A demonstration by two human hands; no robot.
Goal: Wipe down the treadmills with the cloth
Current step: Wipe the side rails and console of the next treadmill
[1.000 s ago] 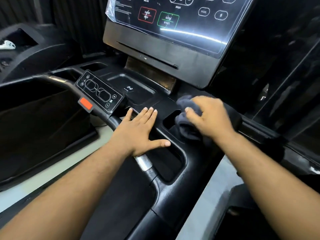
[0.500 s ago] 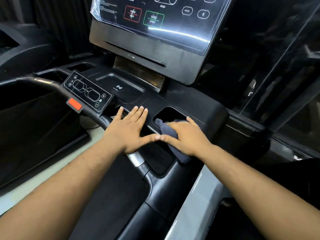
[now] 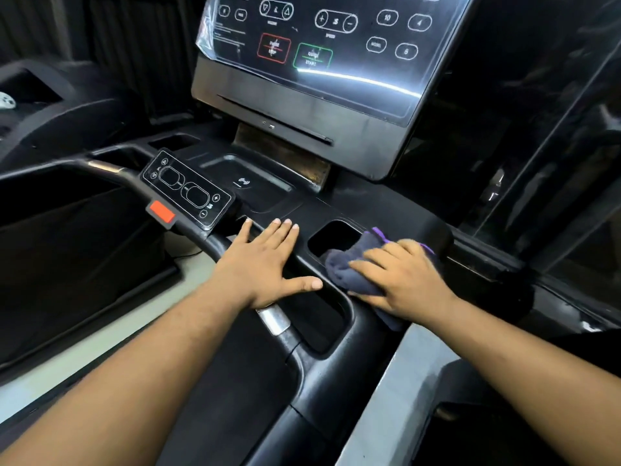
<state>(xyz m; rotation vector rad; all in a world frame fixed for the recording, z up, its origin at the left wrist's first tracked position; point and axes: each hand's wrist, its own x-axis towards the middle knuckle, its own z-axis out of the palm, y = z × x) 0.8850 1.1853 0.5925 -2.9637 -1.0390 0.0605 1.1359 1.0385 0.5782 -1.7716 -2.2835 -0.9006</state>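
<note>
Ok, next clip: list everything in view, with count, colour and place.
console screen: 1, black, glossy, top centre
small control panel: 1, black, on left handlebar
red tab: 1, below that panel
phone tray: 1, black, below the screen
cup holder: 1, black, right of centre
cloth: 1, dark grey with purple edge, at cup holder rim
left hand: flat on console
right hand: pressing the cloth

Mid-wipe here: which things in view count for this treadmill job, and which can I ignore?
In the job:
- cloth, pressed under the right hand
- treadmill console tray being wiped, beside the cup recess
- left hand, flat on the tray, bracing

Ignore for now:
- red stop tab
- small keypad
- touchscreen
- neighbouring machine at left
</note>
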